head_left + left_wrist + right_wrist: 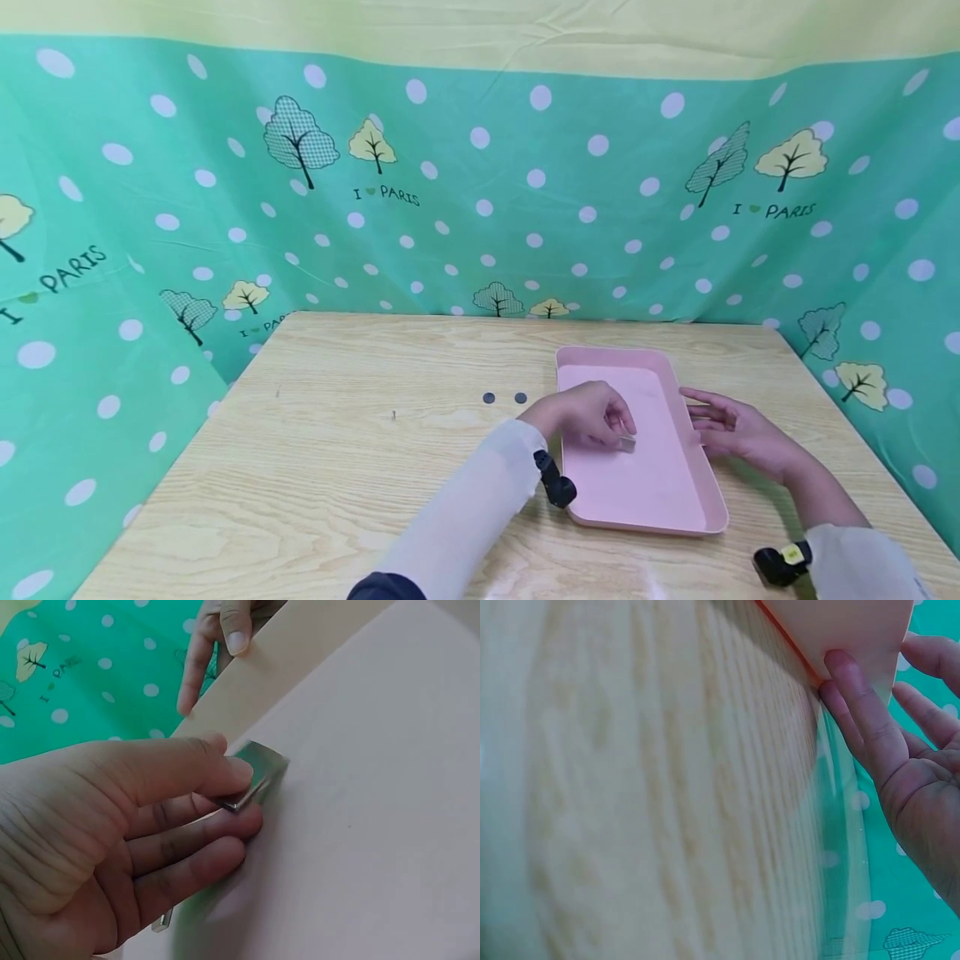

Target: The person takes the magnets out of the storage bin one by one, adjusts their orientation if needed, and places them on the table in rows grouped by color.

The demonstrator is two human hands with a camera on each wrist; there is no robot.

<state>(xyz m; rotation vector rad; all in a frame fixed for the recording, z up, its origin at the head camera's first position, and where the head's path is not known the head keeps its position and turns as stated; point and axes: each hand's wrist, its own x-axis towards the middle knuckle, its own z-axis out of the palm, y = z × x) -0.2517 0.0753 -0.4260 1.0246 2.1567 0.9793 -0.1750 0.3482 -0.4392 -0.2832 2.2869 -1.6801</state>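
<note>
A pink rectangular tray (pixel 675 500) lies on the wooden table. Over its inside, my left hand (pixel 592 412) pinches a small shiny metal block (pixel 259 766) between thumb and fingers, close above the tray floor. The block is flat and rectangular with a mirror-like face. Below the curled fingers in the left wrist view, a second small shiny metal piece (pixel 161 921) partly shows. My right hand (pixel 738 429) is at the tray's right side, its fingers loosely extended. In the right wrist view its fingertips (pixel 844 667) rest against the outer wall.
Left of the tray, two small dark round discs, one disc (pixel 489 398) and another disc (pixel 521 398), lie on the table (pixel 300 467). A tiny dark mark (pixel 393 415) shows farther left. A green dotted curtain (pixel 450 192) hangs behind and beside the table.
</note>
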